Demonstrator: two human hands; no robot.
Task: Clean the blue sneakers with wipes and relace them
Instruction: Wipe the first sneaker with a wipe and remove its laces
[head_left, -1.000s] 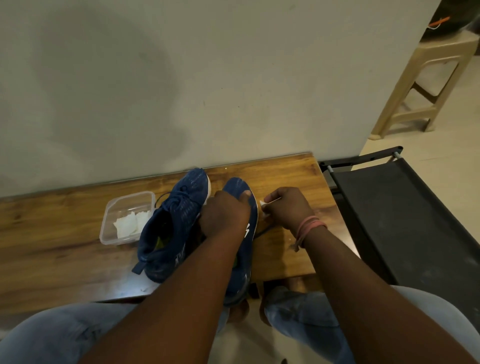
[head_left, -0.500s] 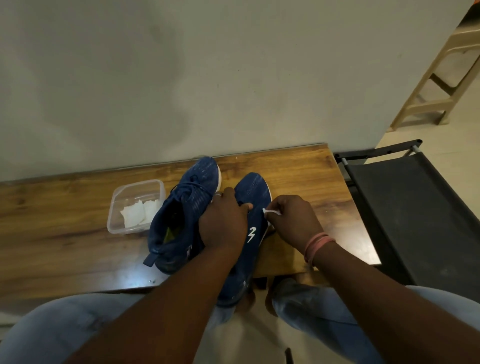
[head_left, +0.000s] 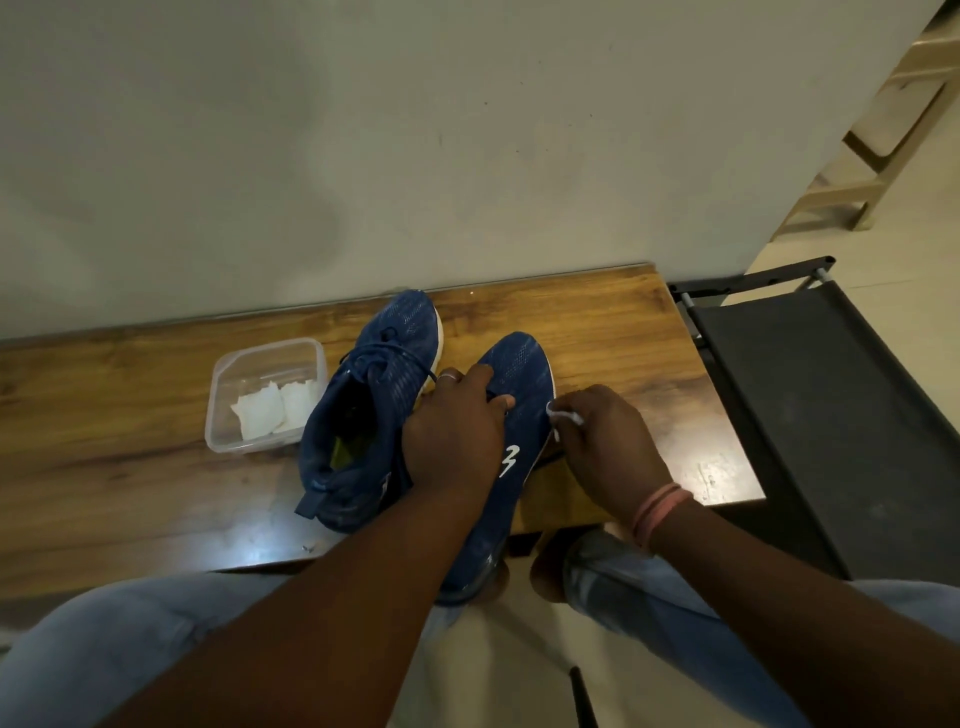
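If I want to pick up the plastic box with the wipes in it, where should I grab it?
Probably grip the clear plastic box by its left wall, coming from above with thumb outside and fingers just inside the rim. It sits open-topped and upright on the wooden table, and that side is bare. The laced sneaker crowds its right wall, and the wipes lie low inside.

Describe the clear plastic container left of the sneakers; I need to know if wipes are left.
The clear plastic container is a shallow, rounded-corner rectangular tub with no lid on it, sitting flat on the wooden bench near the wall. Inside lie what look like two folded white wipes, side by side. The left blue mesh sneaker sits right beside its right wall; whether they touch is unclear. Neither hand touches it.
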